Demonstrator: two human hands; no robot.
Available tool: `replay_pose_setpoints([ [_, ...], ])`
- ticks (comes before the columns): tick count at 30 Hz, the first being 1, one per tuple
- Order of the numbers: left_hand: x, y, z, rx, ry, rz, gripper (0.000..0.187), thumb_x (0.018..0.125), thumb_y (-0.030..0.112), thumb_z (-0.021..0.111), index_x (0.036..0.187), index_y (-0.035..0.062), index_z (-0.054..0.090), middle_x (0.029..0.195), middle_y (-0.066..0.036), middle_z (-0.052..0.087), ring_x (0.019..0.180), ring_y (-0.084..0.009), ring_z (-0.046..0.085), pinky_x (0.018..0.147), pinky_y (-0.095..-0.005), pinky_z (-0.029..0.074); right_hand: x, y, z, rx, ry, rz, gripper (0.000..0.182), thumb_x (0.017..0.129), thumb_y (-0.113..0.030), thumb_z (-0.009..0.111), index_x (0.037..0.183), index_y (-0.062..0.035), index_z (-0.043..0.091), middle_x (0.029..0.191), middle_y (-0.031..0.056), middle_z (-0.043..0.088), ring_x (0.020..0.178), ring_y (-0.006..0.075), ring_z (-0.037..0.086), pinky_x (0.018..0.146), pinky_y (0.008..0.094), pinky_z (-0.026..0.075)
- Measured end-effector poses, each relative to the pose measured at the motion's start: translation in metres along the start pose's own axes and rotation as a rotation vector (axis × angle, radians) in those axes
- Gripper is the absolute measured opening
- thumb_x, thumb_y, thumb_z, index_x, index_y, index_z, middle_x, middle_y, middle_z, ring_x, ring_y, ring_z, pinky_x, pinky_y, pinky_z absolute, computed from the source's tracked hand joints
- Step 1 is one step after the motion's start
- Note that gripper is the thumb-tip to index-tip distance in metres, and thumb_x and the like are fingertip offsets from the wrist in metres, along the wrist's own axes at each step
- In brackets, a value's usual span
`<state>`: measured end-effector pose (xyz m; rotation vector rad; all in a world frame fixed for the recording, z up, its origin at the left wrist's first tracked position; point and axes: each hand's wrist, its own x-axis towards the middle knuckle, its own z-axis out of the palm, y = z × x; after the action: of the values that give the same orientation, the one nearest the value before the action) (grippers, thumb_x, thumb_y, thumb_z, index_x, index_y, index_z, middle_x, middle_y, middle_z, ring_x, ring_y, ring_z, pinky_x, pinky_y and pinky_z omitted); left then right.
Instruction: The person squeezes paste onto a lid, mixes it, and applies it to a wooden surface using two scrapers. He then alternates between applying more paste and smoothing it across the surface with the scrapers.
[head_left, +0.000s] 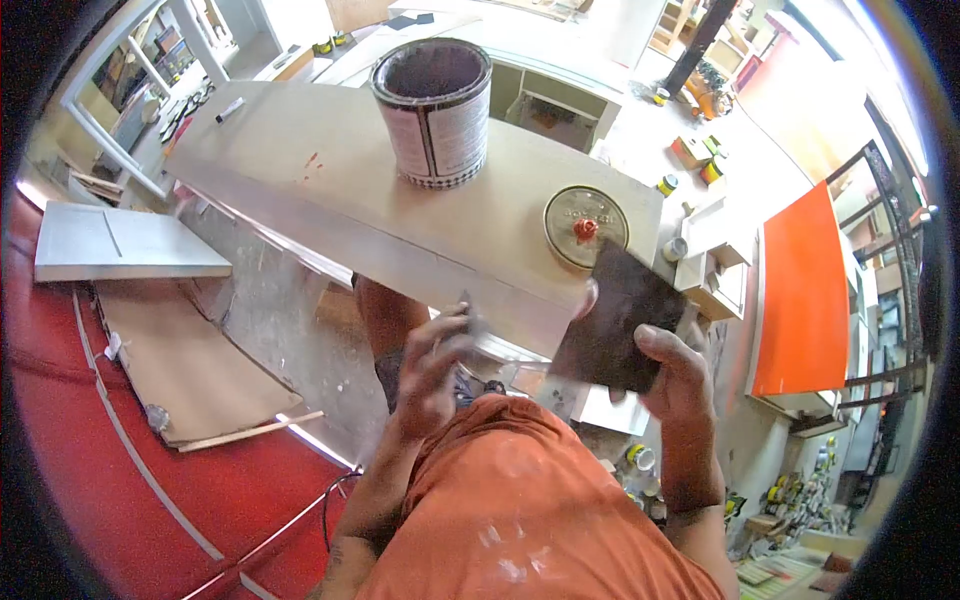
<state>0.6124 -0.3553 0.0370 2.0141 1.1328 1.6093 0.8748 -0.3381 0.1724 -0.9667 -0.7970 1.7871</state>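
My right hand [680, 375] grips a dark, flat, square sheet [622, 325] by its near right corner, thumb on top. The sheet is tilted beside the front edge of the panel. My left hand [435, 365] is raised to its left, fingers curled and smeared by motion; a small dark tip shows above them, and I cannot tell what it belongs to. On the beige panel [330, 190] stands an uncovered metal can [440, 135] with a dirty rim. Its round lid [560, 225] lies to the right, a red blob [586, 230] on it, partly overlapped by the sheet.
A white marker [230, 110] lies at the panel's far left. A white board [130, 240] and brown cardboard [190, 360] are at left. An orange panel [805, 295] stands at right, near white drawer boxes [715, 255]. Several small cans and offcuts are scattered on the floor.
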Motion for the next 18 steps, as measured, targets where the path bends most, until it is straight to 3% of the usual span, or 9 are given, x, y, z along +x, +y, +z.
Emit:
replay_pose_setpoints([
  [1,-0.015,0.002,-0.007,-0.059,0.106,-0.178,0.036,0.081,-0.007,0.053,0.115,0.0006,0.060,0.125,-0.015,0.053,0.119,-0.0343,0.051,0.101,-0.0453,0.041,0.008,0.007,-0.015,-0.220,-0.018,-0.070,0.042,0.084,-0.007,0.063,0.123,0.0040,0.052,0.110,0.0135,0.064,0.096,0.0247,0.065,0.086,0.0371,0.054],
  [2,-0.041,0.002,-0.002,-0.101,0.305,-0.671,0.039,0.084,-0.003,0.051,0.123,-0.0004,0.054,0.125,-0.013,0.054,0.119,-0.0318,0.051,0.104,-0.0453,0.038,0.019,0.013,-0.024,-0.439,-0.040,-0.139,0.039,0.087,-0.004,0.060,0.124,0.0026,0.053,0.114,0.0122,0.063,0.102,0.0242,0.063,0.090,0.0355,0.051],
  [3,-0.059,-0.018,-0.005,-0.087,0.324,-0.632,0.043,0.083,-0.002,0.052,0.126,-0.0002,0.051,0.125,-0.013,0.054,0.118,-0.0315,0.051,0.104,-0.0458,0.038,0.033,0.009,-0.024,-0.751,-0.185,-0.190,0.034,0.092,-0.002,0.055,0.126,-0.0022,0.055,0.122,0.0112,0.059,0.112,0.0243,0.057,0.095,0.0339,0.046],
  [4,-0.073,-0.032,-0.011,-0.073,0.343,-0.591,0.047,0.083,-0.001,0.052,0.130,0.0001,0.047,0.125,-0.013,0.054,0.117,-0.0311,0.052,0.104,-0.0462,0.038,0.048,0.010,-0.033,-1.115,-0.355,-0.367,0.037,0.089,-0.001,0.056,0.125,-0.0066,0.057,0.127,0.0104,0.055,0.117,0.0267,0.053,0.094,0.0358,0.046],
  [5,-0.073,-0.028,-0.012,-0.070,0.348,-0.601,0.047,0.083,-0.001,0.052,0.130,0.0001,0.047,0.125,-0.013,0.054,0.117,-0.0311,0.052,0.104,-0.0462,0.038,0.058,0.013,-0.032,-1.322,-0.408,-0.380,0.040,0.085,-0.001,0.059,0.125,-0.0084,0.057,0.127,0.0095,0.055,0.118,0.0274,0.052,0.096,0.0372,0.045],
  [7,-0.063,-0.016,-0.017,-1.055,0.767,-0.768,0.052,0.081,0.000,0.055,0.131,0.0004,0.044,0.125,-0.013,0.054,0.116,-0.0298,0.053,0.102,-0.0460,0.040,0.079,0.026,-0.036,-1.526,-0.466,-0.388,0.044,0.082,-0.001,0.061,0.125,-0.0102,0.057,0.127,0.0087,0.055,0.120,0.0281,0.050,0.098,0.0386,0.043],
  [9,-0.066,-0.009,-0.019,-1.061,0.770,-0.786,0.051,0.081,0.000,0.055,0.131,0.0005,0.045,0.125,-0.013,0.054,0.115,-0.0296,0.053,0.102,-0.0459,0.040,0.101,0.044,-0.047,-1.876,-0.605,-0.551,0.045,0.080,-0.009,0.063,0.124,-0.0131,0.058,0.128,0.0055,0.054,0.122,0.0267,0.047,0.102,0.0405,0.039],
  [13,-0.086,-0.013,-0.023,-1.004,0.783,-0.852,0.050,0.081,0.001,0.056,0.130,0.0007,0.046,0.125,-0.012,0.054,0.115,-0.0290,0.054,0.102,-0.0455,0.041,0.124,0.056,-0.040,-2.056,-0.749,-0.782,0.047,0.081,-0.024,0.062,0.127,-0.0165,0.054,0.128,0.0052,0.053,0.120,0.0254,0.047,0.104,0.0390,0.038],
  [18,-0.087,-0.012,-0.023,-1.003,0.846,-0.839,0.050,0.081,0.002,0.057,0.130,0.0006,0.046,0.125,-0.012,0.054,0.115,-0.0286,0.054,0.102,-0.0455,0.041,0.132,0.062,-0.050,-2.061,-0.795,-0.728,0.057,0.075,-0.020,0.067,0.130,-0.0174,0.051,0.130,0.0068,0.050,0.122,0.0266,0.047,0.106,0.0395,0.038],
])
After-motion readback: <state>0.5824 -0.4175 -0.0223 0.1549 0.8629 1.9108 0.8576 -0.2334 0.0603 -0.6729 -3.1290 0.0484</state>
